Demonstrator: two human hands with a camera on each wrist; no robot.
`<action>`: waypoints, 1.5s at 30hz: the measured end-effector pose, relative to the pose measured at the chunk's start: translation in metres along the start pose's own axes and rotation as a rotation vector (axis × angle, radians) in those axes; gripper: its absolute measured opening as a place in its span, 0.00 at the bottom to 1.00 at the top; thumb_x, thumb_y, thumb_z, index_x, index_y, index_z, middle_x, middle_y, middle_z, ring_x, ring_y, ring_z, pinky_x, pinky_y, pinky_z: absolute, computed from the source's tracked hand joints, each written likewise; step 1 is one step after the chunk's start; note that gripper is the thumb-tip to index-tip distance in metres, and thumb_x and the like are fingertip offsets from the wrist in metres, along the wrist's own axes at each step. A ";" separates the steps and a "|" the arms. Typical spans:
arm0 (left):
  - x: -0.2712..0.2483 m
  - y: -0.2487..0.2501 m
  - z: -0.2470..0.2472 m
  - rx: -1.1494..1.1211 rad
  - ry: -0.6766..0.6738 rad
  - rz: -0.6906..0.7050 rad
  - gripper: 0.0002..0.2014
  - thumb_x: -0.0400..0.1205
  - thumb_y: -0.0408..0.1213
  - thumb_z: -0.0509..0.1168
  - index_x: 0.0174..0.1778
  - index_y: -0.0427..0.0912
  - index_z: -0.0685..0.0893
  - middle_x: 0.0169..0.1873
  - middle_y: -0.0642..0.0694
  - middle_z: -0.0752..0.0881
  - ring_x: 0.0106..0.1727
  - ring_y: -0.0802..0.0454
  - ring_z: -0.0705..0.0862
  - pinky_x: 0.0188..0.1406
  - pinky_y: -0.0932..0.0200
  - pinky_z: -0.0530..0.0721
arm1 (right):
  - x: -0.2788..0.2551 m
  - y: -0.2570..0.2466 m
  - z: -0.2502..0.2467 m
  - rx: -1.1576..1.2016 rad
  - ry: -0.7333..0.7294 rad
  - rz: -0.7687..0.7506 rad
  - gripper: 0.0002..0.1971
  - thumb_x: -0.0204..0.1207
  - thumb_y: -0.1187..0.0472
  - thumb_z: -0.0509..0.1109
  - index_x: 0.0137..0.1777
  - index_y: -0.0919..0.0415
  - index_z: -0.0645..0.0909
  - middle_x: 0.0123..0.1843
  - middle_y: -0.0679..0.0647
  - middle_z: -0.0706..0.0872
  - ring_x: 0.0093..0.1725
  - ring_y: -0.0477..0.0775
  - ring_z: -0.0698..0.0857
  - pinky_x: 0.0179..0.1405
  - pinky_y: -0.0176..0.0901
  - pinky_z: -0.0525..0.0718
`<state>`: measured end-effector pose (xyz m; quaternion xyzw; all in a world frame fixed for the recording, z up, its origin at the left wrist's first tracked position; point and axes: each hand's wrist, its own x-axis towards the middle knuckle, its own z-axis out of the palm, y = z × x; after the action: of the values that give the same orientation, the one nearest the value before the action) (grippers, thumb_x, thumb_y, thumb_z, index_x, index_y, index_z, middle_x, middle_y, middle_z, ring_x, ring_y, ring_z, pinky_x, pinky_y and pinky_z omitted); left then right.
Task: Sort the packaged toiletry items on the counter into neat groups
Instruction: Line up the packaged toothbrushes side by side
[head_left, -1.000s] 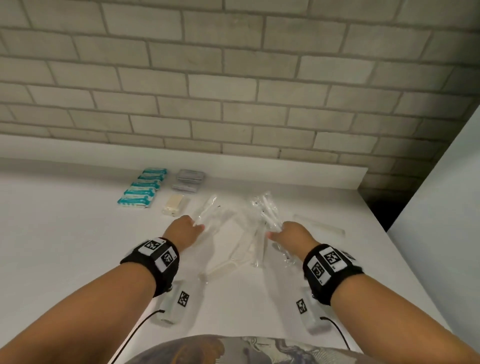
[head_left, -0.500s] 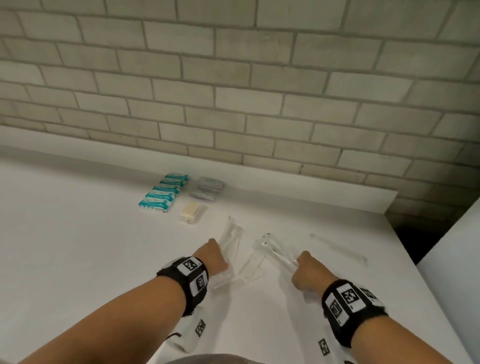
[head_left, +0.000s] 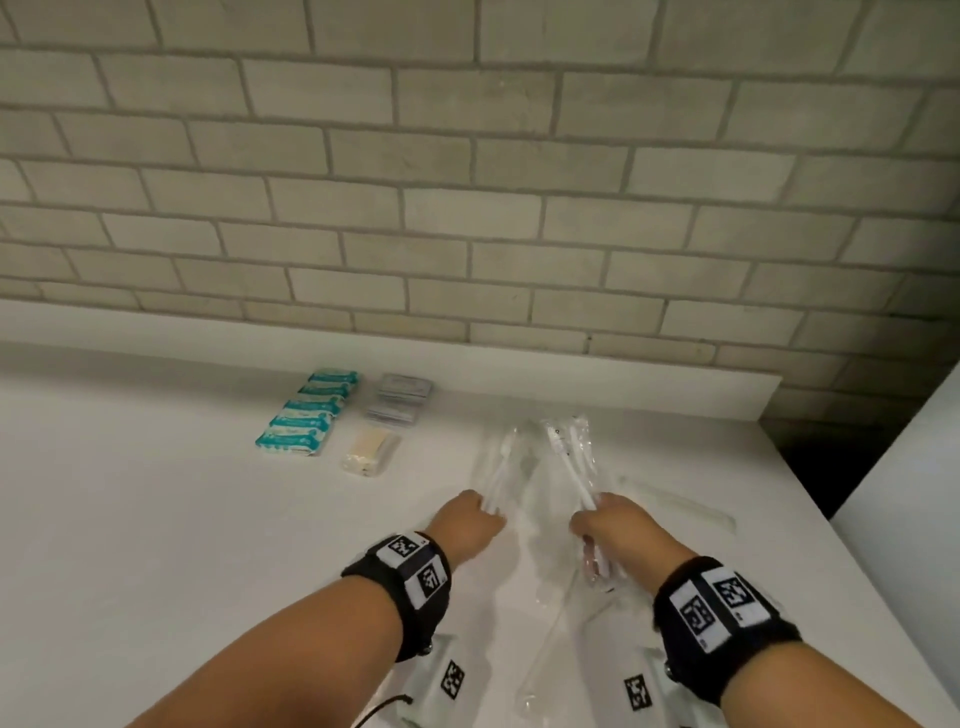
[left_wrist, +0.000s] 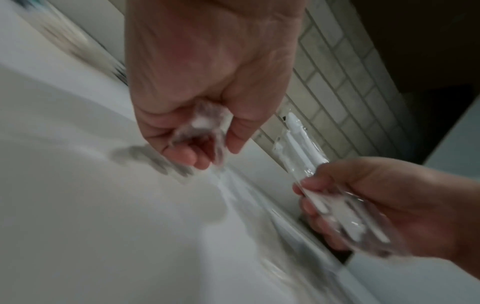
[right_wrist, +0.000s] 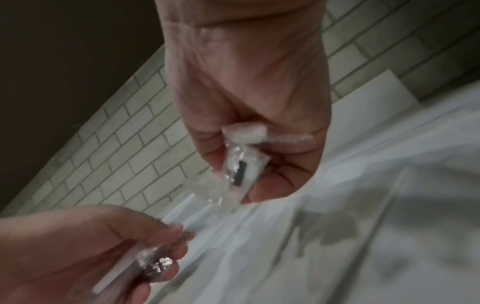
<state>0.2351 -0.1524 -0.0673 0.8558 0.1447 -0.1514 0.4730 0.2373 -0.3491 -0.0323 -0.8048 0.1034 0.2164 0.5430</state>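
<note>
My left hand (head_left: 470, 525) grips one clear-wrapped toothbrush (head_left: 500, 467) by its lower end, with the head pointing toward the wall. My right hand (head_left: 610, 525) grips a bundle of wrapped toothbrushes (head_left: 569, 457) the same way. The left wrist view shows my left hand's fingers (left_wrist: 197, 144) curled round crinkled clear wrap. In the right wrist view my right hand (right_wrist: 249, 164) clamps wrapped items between thumb and fingers. One more wrapped toothbrush (head_left: 550, 639) lies on the white counter (head_left: 156, 519) between my forearms, and another clear-wrapped stick (head_left: 675, 501) lies to the right.
Near the back ledge sit a row of teal packets (head_left: 306, 415), a stack of grey packets (head_left: 400, 397) and a cream packet (head_left: 369, 452). A brick wall (head_left: 467, 208) rises behind. The counter ends at the right beside a dark gap (head_left: 810, 457) and a white panel (head_left: 909, 493).
Both hands have lifted their wrapped toothbrushes out of the loose pile and drawn closer together. The toothbrush heads now point toward the wall.
</note>
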 end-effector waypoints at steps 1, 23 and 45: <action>0.002 -0.005 -0.013 0.058 -0.012 -0.001 0.11 0.81 0.46 0.65 0.51 0.42 0.76 0.47 0.45 0.81 0.44 0.49 0.81 0.41 0.60 0.79 | 0.004 -0.004 0.010 -0.041 -0.014 0.004 0.04 0.72 0.68 0.65 0.46 0.66 0.75 0.31 0.61 0.79 0.23 0.58 0.78 0.25 0.44 0.78; 0.010 -0.037 -0.072 0.950 -0.250 0.305 0.48 0.74 0.57 0.69 0.85 0.56 0.48 0.85 0.53 0.49 0.83 0.39 0.50 0.81 0.43 0.54 | 0.015 -0.023 0.078 -1.109 -0.201 -0.306 0.35 0.79 0.56 0.65 0.84 0.46 0.55 0.87 0.49 0.51 0.85 0.52 0.56 0.84 0.55 0.49; 0.125 -0.004 -0.083 0.898 -0.046 0.349 0.32 0.86 0.53 0.54 0.84 0.46 0.56 0.83 0.46 0.57 0.81 0.41 0.59 0.78 0.45 0.65 | 0.125 -0.072 0.098 -1.219 -0.140 -0.298 0.31 0.86 0.52 0.52 0.86 0.54 0.46 0.88 0.50 0.47 0.86 0.56 0.41 0.81 0.68 0.36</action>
<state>0.3578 -0.0669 -0.0776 0.9834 -0.0913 -0.1361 0.0783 0.3534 -0.2223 -0.0614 -0.9593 -0.1875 0.2106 0.0168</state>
